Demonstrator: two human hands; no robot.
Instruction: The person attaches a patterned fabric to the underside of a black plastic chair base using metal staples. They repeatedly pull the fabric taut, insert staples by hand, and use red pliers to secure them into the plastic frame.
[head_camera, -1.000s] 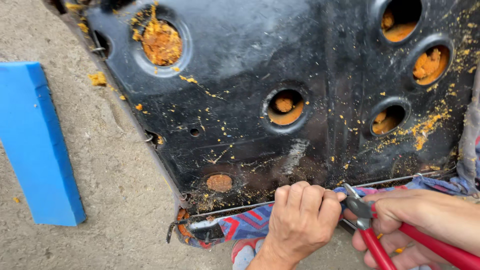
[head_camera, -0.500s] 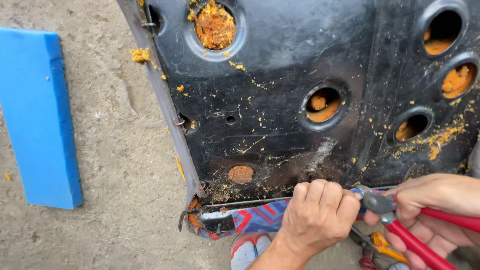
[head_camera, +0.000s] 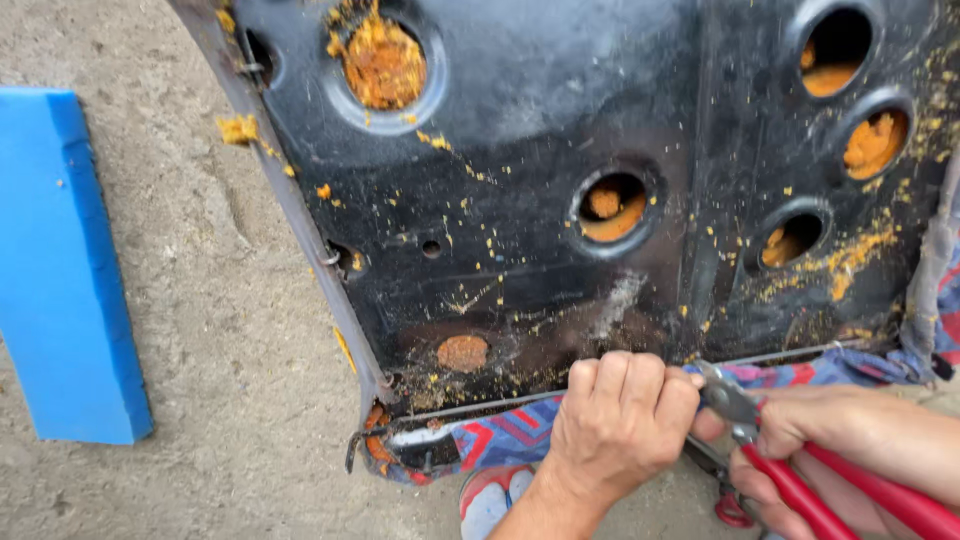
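Note:
A black metal seat pan (head_camera: 560, 200) with round holes showing orange foam lies on the ground. Along its lower edge runs a strip of patterned red, blue and white fabric (head_camera: 500, 435) held by a thin wire. My left hand (head_camera: 620, 420) is a closed fist gripping that fabric edge at the pan's bottom rim. My right hand (head_camera: 850, 440) holds red-handled pliers (head_camera: 780, 470), their metal jaws right beside the left fist at the wire and fabric edge.
A blue foam block (head_camera: 60, 270) lies on the concrete floor (head_camera: 200, 350) to the left. Orange foam crumbs (head_camera: 240, 128) are scattered on the pan and floor. Part of a shoe (head_camera: 490, 500) shows at the bottom.
The view has shifted so the pan and the blue block sit further right in the frame. Both hands stay at the lower fabric edge, the pliers still beside the left fist.

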